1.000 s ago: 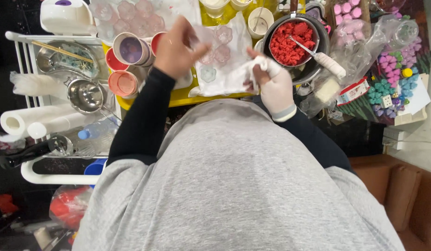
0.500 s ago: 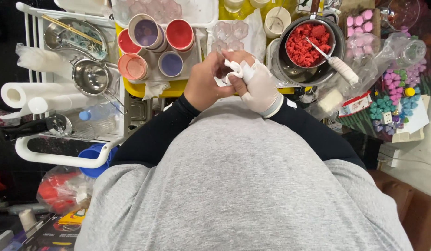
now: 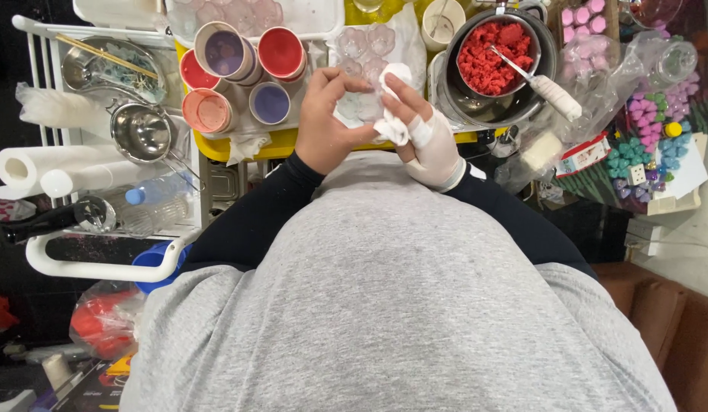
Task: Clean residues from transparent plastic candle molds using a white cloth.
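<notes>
At the far left, paper rolls (image 3: 29, 169) lie on a white rack (image 3: 102, 267), with a small steel strainer (image 3: 140, 131) and a metal tray (image 3: 102, 65) beyond them. Next to the right, a cluster of cups (image 3: 239, 76) holds red, peach and violet colour on the yellow bench (image 3: 251, 143).

In the middle, just in front of the person's grey sweater, the bare left hand (image 3: 327, 118) has its grip closed on a clear plastic mould (image 3: 365, 84) with flower-shaped cavities, steadying its near edge. The gloved right hand (image 3: 426, 137) pinches a white cloth (image 3: 392, 99) against the mould's surface, so both hands are clenched on what they hold. The wiping looks best done with the mould held firm and level while the cloth is pushed into each hollow in turn, corners included, and kept folded so a clean face meets the plastic.

Further right stands a dark pot (image 3: 537, 84) of red crumbly stuff with a white-handled tool (image 3: 548, 88) resting in it. At the far right, pink, purple and green little shapes (image 3: 659, 145) lie among clear bags.
</notes>
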